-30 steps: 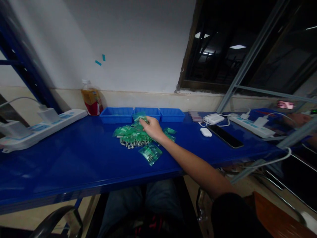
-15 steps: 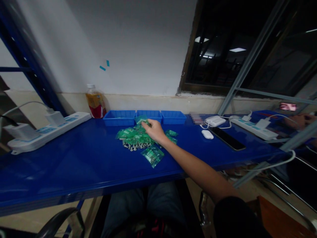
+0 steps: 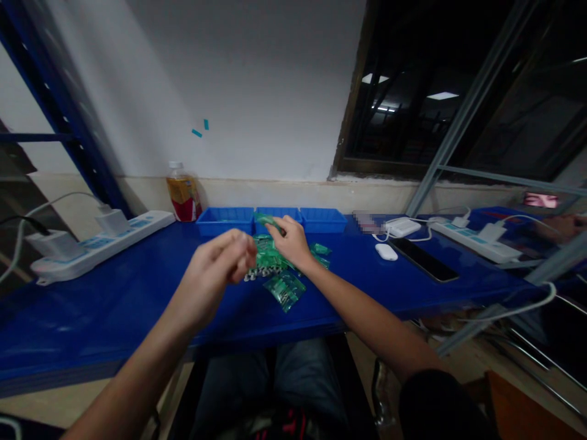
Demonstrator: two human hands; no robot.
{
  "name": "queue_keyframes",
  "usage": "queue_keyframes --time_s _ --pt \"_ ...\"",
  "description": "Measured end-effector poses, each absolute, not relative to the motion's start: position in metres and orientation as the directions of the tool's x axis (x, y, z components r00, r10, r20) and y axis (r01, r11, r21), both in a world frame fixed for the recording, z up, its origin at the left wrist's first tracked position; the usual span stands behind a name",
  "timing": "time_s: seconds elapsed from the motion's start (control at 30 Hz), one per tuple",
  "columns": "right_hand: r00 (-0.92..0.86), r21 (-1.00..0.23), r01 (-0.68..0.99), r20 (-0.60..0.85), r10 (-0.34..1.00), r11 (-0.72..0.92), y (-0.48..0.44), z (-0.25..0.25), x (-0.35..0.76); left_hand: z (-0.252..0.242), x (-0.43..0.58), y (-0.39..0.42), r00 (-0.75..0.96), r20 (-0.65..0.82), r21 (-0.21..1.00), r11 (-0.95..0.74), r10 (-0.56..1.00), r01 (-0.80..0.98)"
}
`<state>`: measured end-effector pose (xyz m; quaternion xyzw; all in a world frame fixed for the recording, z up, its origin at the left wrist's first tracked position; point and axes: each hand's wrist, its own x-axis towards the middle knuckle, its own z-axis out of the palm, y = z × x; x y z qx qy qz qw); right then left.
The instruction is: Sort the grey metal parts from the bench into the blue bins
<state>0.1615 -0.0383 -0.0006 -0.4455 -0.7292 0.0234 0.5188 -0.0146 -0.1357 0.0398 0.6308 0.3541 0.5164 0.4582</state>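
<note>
Right hand (image 3: 292, 242) reaches out over the blue table (image 3: 137, 293). Its thumb and fingertips (image 3: 280, 227) pinch one green packet (image 3: 266, 220) by its edge. The packet juts out past the fingertips toward the wall, lifted clear of the heap.
- Pile of green packets (image 3: 268, 255) lies directly below and just nearside of those fingers, under the palm.
- Loose metal screws (image 3: 254, 275) show at the pile's near edge. A single packet (image 3: 285, 289) lies apart, below the wrist.
- Left hand (image 3: 219, 264) is raised in the air, nearside and to the left of the pile. Its fingers are drawn together against the thumb. It is blurred, so whether anything sits between them cannot be told.

Change from half a second ago:
- The left hand was out of view and is now up in front.
- The right hand was pressed low on the heap. It now sits a little higher and nearer the trays, with the packet raised.

Edges and room:
- Three blue trays (image 3: 323, 219) stand in a row just beyond the right fingertips, against the wall ledge.
- A bottle (image 3: 183, 198) and a white power strip (image 3: 98, 244) are well off to the left of the left fingers.
- A white earbud case (image 3: 386, 251) and a dark phone (image 3: 424, 260) lie to the right of the right hand, apart from it.
- Bare table stretches left of the pile. The table's near edge runs just below the forearms.
</note>
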Motion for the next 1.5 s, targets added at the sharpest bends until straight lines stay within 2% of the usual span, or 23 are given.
queue_keyframes --time_s 0.1,0.13,0.2,0.27,0.37,0.4,0.47,0.5,0.57,0.67,0.73,0.87,0.93,1.2,1.3,1.37,1.43,1.5 --pt "-0.099 -0.404 0.687 0.771 0.629 0.604 -0.040 0.000 0.164 0.045 -0.014 -0.073 0.144 0.091 0.993 -0.102 0.985 0.067" --pt "-0.126 -0.365 0.711 0.775 0.619 0.601 -0.039 -0.001 0.165 0.045 -0.013 -0.056 0.203 0.008 0.995 -0.027 0.979 0.093" --pt "-0.198 -0.287 0.741 0.770 0.606 0.607 -0.037 -0.004 0.166 0.044 -0.010 -0.035 0.309 -0.039 0.993 0.001 0.950 0.122" --pt "-0.247 -0.239 0.747 0.766 0.593 0.621 -0.035 -0.006 0.167 0.043 -0.006 -0.024 0.337 -0.011 0.984 -0.049 0.941 0.169" --pt "-0.247 -0.232 0.738 0.781 0.573 0.634 -0.033 -0.007 0.167 0.043 -0.006 -0.011 0.265 0.140 0.890 -0.238 0.954 0.389" --pt "-0.232 -0.243 0.739 0.784 0.576 0.629 -0.032 -0.006 0.167 0.044 -0.010 -0.005 0.227 0.241 0.800 -0.326 0.944 0.504" --pt "-0.203 -0.274 0.754 0.768 0.608 0.597 -0.030 -0.005 0.167 0.043 -0.021 0.010 0.152 0.506 0.526 -0.444 0.849 0.725" --pt "-0.195 -0.288 0.766 0.748 0.634 0.575 -0.029 -0.005 0.169 0.041 -0.028 0.018 0.131 0.604 0.403 -0.444 0.786 0.800" --pt "-0.200 -0.305 0.788 0.695 0.691 0.535 -0.025 -0.006 0.172 0.035 -0.044 0.032 0.136 0.694 0.245 -0.410 0.707 0.879" --pt "-0.209 -0.323 0.811 0.619 0.757 0.488 -0.018 -0.009 0.180 0.021 -0.059 0.041 0.204 0.695 0.119 -0.390 0.689 0.913" --pt "-0.200 -0.335 0.820 0.591 0.781 0.463 -0.014 -0.011 0.185 0.012 -0.060 0.040 0.280 0.694 0.069 -0.449 0.663 0.891" --pt "-0.189 -0.343 0.833 0.560 0.806 0.434 -0.011 -0.013 0.189 0.002 -0.045 0.029 0.483 0.619 0.093 -0.669 0.619 0.737" --pt "-0.200 -0.340 0.833 0.552 0.810 0.437 -0.012 -0.013 0.187 0.000 -0.034 0.024 0.549 0.557 0.115 -0.713 0.623 0.692" --pt "-0.277 -0.322 0.804 0.540 0.795 0.499 -0.017 -0.016 0.175 0.000 -0.006 0.020 0.593 0.368 -0.061 -0.618 0.716 0.784" --pt "-0.242 -0.403 0.756 0.559 0.793 0.515 -0.019 -0.015 0.173 0.003 -0.005 0.014 0.570 0.426 -0.076 -0.600 0.703 0.797" --pt "-0.168 -0.579 0.638 0.539 0.825 0.508 -0.019 -0.013 0.171 0.005 -0.007 0.008 0.525 0.522 -0.055 -0.588 0.672 0.807" --pt "-0.056 -0.803 0.404 0.456 0.888 0.438 -0.019 -0.011 0.169 0.008 -0.009 0.003 0.493 0.611 -0.033 -0.602 0.620 0.798" --pt "0.047 -0.936 0.114 0.340 0.939 0.333 -0.019 -0.007 0.167 0.010 -0.010 -0.002 0.498 0.671 -0.033 -0.649 0.549 0.760"
